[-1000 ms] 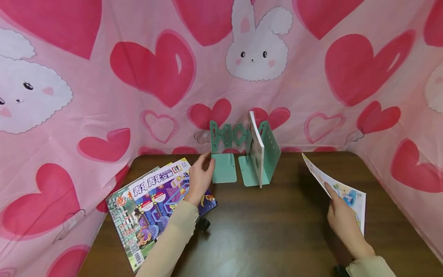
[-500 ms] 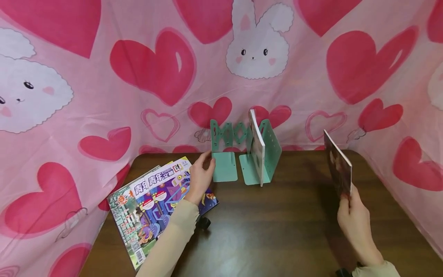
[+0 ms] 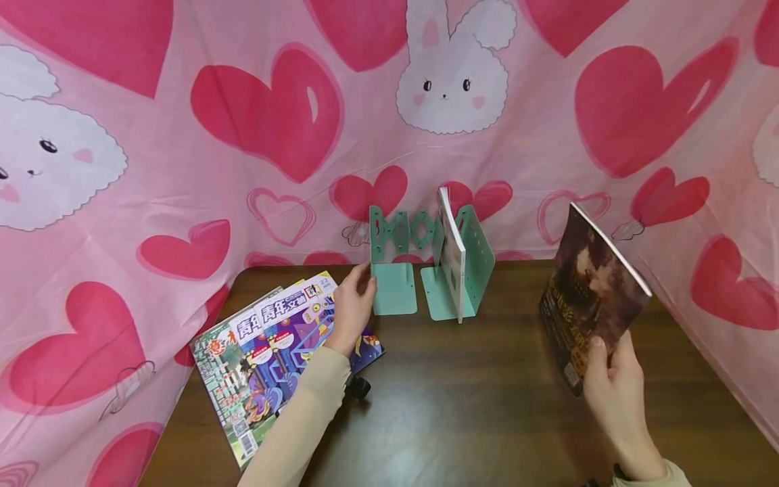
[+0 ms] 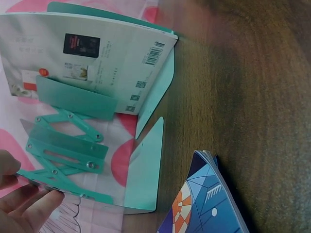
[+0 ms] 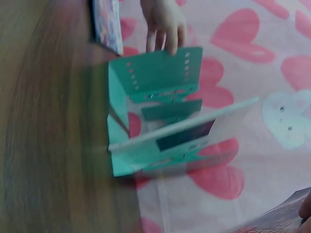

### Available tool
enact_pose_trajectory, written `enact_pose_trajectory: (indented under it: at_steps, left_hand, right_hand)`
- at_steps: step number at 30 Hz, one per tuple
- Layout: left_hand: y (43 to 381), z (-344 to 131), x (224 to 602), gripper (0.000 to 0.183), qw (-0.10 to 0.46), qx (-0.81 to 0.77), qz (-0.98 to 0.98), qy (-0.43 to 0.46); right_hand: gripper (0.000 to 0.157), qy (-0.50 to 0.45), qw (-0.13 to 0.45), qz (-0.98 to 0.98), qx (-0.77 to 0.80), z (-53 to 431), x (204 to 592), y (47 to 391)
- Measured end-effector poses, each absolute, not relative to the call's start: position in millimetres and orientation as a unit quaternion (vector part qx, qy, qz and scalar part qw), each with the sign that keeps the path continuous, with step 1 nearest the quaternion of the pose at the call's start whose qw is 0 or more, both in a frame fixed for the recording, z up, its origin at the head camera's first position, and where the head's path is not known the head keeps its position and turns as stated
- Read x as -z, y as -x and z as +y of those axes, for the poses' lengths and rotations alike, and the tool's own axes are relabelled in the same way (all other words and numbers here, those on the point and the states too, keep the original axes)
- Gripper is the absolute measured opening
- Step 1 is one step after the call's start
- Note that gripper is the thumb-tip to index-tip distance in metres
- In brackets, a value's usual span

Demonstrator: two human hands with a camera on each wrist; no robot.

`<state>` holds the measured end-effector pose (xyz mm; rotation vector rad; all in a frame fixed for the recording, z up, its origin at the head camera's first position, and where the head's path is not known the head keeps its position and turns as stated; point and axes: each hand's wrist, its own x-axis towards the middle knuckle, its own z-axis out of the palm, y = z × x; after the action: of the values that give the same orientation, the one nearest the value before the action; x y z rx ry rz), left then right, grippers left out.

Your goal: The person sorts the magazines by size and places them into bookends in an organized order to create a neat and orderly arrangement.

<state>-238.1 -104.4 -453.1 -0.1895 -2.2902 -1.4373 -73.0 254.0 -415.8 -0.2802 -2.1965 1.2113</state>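
Observation:
A green expandable bookend (image 3: 394,291) stands at the back of the table. My left hand (image 3: 349,308) pinches its left upright plate; thumb and fingers (image 4: 36,208) lie on either side of that plate in the left wrist view. One white-covered magazine (image 3: 453,264) stands upright, leaning slightly, inside the bookend near its right plate (image 3: 481,253). Off to the right, my right hand (image 3: 621,399) grips a dark brown magazine (image 3: 584,291) by its lower edge, holding it raised and tilted above the table. Only a corner of this magazine (image 5: 279,218) shows in the right wrist view.
Several overlapping magazines (image 3: 268,365) lie on the table's left side, partly under my left forearm. The dark wooden table (image 3: 462,399) meets a pink heart-and-rabbit cloth (image 3: 359,122) at its back and sides.
My right hand has turned the magazine over from its light, colourful side to its dark cover and raised it. The left hand keeps its hold on the bookend.

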Motion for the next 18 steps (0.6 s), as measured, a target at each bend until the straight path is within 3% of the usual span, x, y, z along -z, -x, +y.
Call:
enact_pose_trajectory:
  at_steps: [18]
  left_hand:
    - [238.7, -104.1, 454.7, 0.037, 0.207, 0.523, -0.824, 0.07]
  right_hand:
    - [0.036, 0.024, 0.303, -0.812, -0.499, 213.8, 398.0, 54.9]
